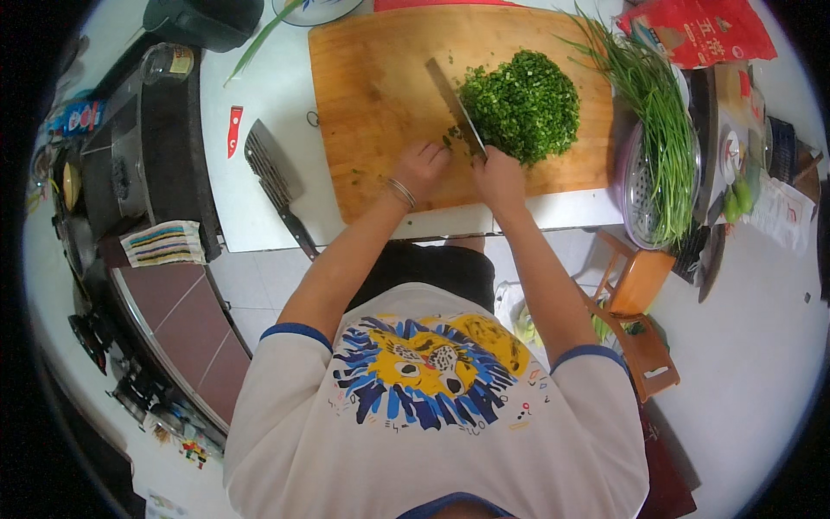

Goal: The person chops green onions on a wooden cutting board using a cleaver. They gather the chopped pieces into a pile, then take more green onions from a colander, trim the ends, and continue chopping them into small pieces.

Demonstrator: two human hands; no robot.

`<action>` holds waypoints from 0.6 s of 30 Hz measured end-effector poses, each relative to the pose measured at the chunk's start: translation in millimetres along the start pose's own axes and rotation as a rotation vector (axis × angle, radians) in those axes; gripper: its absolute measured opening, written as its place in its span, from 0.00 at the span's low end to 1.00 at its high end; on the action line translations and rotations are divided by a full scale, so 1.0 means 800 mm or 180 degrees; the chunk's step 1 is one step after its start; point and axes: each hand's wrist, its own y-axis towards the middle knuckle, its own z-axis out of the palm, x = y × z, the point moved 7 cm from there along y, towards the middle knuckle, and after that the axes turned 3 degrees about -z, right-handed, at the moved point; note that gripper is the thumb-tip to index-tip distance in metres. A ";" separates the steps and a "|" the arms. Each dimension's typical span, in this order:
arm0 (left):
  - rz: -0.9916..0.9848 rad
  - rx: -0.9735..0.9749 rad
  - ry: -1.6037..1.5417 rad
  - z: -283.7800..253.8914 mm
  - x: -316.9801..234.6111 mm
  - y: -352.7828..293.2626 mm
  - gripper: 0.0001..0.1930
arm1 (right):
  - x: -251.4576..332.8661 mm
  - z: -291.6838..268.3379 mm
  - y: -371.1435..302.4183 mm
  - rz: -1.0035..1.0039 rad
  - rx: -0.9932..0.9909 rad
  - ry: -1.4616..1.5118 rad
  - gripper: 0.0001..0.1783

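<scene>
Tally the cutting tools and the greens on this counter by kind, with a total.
Knives: 2, one in the right hand on the cutting board, one cleaver lying left of it
Chopped greens pile: 1
Uncut chive bunch: 1
Total: 4

The right hand [499, 171] holds a cleaver [456, 105] against chopped greens [523, 105] on a wooden board [380, 104].
</scene>
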 end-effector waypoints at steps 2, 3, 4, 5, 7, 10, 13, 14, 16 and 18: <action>0.0020 -0.0003 0.0006 0.003 0.005 -0.001 0.11 | 0.000 0.009 -0.013 -0.0123 0.0150 -0.0109 0.09; -0.0016 0.0042 0.0033 0.002 0.005 0.000 0.10 | 0.003 0.011 -0.017 -0.0127 0.0149 -0.0159 0.09; -0.0053 0.0087 0.0062 0.001 0.004 0.000 0.10 | 0.006 0.013 -0.022 -0.0133 0.0149 -0.0210 0.09; -0.0091 0.0131 0.0092 -0.001 0.004 0.001 0.10 | 0.009 0.014 -0.023 -0.0141 0.0149 -0.0261 0.09; -0.0131 0.0295 0.0144 -0.002 0.004 0.001 0.10 | 0.009 0.020 -0.023 -0.0171 0.0209 -0.0318 0.08; -0.0099 0.0386 0.0187 0.000 0.005 -0.002 0.10 | 0.011 0.024 -0.023 -0.0132 0.0269 -0.0368 0.08; -0.0034 0.0309 0.0184 -0.004 0.002 -0.001 0.11 | 0.010 0.035 -0.017 -0.0176 0.0371 -0.0470 0.09; -0.0012 0.0268 0.0178 -0.006 0.000 -0.001 0.11 | 0.010 0.039 -0.013 -0.0211 0.0413 -0.0516 0.09; -0.0026 0.0332 0.0222 -0.007 -0.001 -0.005 0.11 | 0.030 0.025 -0.008 -0.0009 0.0596 -0.0404 0.10; -0.0009 0.0354 0.0185 -0.014 0.000 -0.004 0.11 | 0.035 0.017 0.002 0.0120 0.0446 -0.0133 0.11</action>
